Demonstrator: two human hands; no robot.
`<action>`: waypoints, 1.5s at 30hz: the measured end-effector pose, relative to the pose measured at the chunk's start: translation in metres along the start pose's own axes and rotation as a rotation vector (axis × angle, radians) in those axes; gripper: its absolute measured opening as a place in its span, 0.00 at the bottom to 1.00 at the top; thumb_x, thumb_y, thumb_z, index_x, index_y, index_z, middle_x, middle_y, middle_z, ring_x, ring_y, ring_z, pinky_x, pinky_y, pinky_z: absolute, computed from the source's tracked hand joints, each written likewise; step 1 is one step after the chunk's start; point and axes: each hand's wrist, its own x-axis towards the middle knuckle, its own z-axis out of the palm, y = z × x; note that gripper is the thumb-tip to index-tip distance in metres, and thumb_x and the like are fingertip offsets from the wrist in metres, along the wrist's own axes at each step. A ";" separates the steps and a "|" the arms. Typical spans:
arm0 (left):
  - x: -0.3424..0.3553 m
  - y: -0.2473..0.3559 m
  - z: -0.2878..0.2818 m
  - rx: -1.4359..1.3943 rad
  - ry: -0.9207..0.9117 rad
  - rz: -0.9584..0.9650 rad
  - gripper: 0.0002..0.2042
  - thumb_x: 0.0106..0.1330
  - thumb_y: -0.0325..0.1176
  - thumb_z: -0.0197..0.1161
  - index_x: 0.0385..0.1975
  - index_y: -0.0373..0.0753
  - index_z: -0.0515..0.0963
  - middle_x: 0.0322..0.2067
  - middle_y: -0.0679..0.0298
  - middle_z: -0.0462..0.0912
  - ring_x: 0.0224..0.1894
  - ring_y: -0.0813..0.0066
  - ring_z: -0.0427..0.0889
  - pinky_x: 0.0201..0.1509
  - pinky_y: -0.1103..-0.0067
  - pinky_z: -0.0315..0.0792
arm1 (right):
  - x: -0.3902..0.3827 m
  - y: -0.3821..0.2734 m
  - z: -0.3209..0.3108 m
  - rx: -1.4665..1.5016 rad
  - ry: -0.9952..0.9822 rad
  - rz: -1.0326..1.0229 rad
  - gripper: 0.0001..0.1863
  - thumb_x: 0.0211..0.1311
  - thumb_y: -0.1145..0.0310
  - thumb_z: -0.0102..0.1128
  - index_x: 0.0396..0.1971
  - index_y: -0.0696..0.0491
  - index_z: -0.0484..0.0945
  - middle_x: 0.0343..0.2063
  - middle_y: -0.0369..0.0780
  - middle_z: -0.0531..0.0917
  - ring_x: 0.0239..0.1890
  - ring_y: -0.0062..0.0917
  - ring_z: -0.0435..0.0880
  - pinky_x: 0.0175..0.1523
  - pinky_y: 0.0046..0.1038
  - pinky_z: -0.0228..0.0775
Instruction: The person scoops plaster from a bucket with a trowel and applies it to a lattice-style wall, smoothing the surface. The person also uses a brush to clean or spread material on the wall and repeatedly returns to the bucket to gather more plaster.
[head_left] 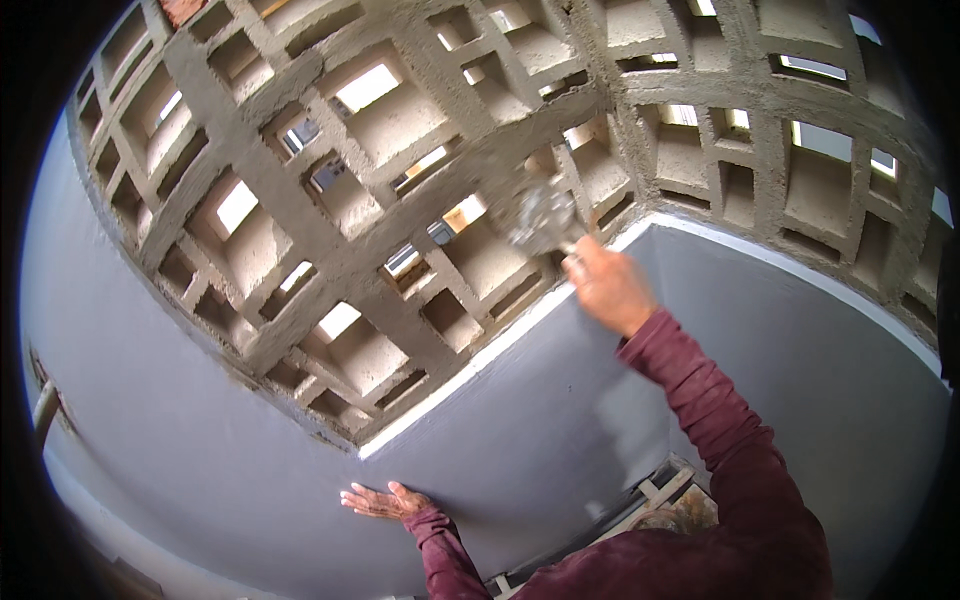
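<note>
My right hand [612, 285] is closed round the handle of a short tool with a pale, greyish head [545, 218]. Motion blurs that head, so its exact kind is unclear. It is held up in front of the concrete lattice blocks [500, 250], just above the white ledge [480, 370]; I cannot tell whether it touches them. Lower down, my left hand [385, 500] lies flat with fingers spread against the smooth grey wall [480, 450], holding nothing. Both forearms are in maroon sleeves.
The lattice, full of rectangular openings with light behind, turns a corner to the right. Under it the grey wall turns too. A pipe-like piece [45, 412] sticks out at far left. Below my right arm are boards or a frame [665, 490], partly hidden by my body.
</note>
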 end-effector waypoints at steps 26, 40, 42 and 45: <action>0.002 0.018 0.005 0.020 0.094 0.021 0.36 0.69 0.60 0.29 0.66 0.37 0.54 0.67 0.49 0.49 0.70 0.50 0.46 0.70 0.54 0.42 | -0.037 -0.101 0.050 0.342 -0.159 0.103 0.11 0.63 0.67 0.52 0.33 0.58 0.63 0.17 0.52 0.76 0.22 0.48 0.77 0.24 0.44 0.67; -0.003 -0.012 0.004 -0.143 -0.010 0.228 0.34 0.66 0.59 0.44 0.65 0.40 0.56 0.68 0.51 0.47 0.71 0.51 0.39 0.69 0.50 0.32 | -0.218 0.002 -0.084 0.124 -0.526 0.720 0.15 0.51 0.66 0.61 0.38 0.54 0.71 0.20 0.43 0.74 0.23 0.37 0.76 0.29 0.35 0.67; 0.009 -0.023 0.001 -0.210 0.025 0.346 0.32 0.67 0.56 0.47 0.64 0.40 0.58 0.68 0.52 0.48 0.72 0.51 0.37 0.68 0.50 0.33 | -0.301 0.033 -0.123 -0.115 -0.417 0.798 0.14 0.48 0.70 0.60 0.36 0.56 0.71 0.19 0.43 0.76 0.20 0.26 0.75 0.26 0.30 0.64; 0.015 -0.021 0.030 -0.221 0.126 0.513 0.32 0.66 0.55 0.49 0.63 0.38 0.60 0.68 0.53 0.49 0.71 0.50 0.40 0.69 0.51 0.34 | -0.469 0.069 -0.172 -0.578 -0.542 1.009 0.10 0.49 0.70 0.58 0.29 0.58 0.70 0.19 0.44 0.75 0.22 0.26 0.78 0.28 0.32 0.66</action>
